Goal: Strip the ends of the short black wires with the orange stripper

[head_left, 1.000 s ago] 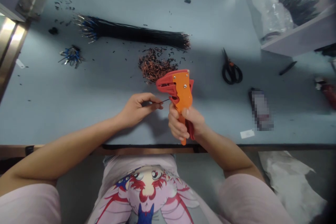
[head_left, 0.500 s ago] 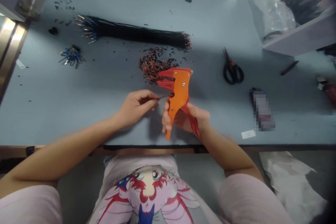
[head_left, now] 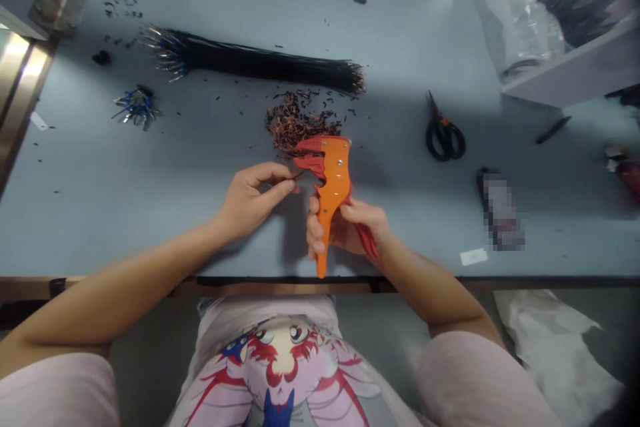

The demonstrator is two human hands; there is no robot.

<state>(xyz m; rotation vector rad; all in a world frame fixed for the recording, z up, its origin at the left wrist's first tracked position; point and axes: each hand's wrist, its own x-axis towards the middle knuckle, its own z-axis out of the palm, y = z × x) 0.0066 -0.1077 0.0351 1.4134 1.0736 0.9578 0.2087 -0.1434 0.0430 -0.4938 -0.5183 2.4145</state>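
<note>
My right hand (head_left: 357,223) is wrapped round the handles of an orange and red wire stripper (head_left: 336,173), its red jaws pointing left. My left hand (head_left: 257,197) pinches a short dark wire (head_left: 299,175) between thumb and fingertips. The wire's tip lies close to the stripper's lower jaw; whether they touch, I cannot tell. Just beyond the jaws spreads a pile of copper and black wire scraps (head_left: 290,125). Behind it lies a long bundle of black wires (head_left: 260,63), with blue and metal terminals at its left end and bare copper at its right.
A small heap of blue terminals (head_left: 136,108) lies on the left of the table (head_left: 200,140). To the right are black scissors (head_left: 444,133), a blurred phone-like object (head_left: 501,210), a white label (head_left: 473,257) and a dark pen-like stick (head_left: 553,129). Plastic bags (head_left: 525,20) stand at the back right.
The wire stripper has shifted slightly left and tipped a little. My left hand has moved a little left and up, and the wire's tip has come out of the stripper's notch.
</note>
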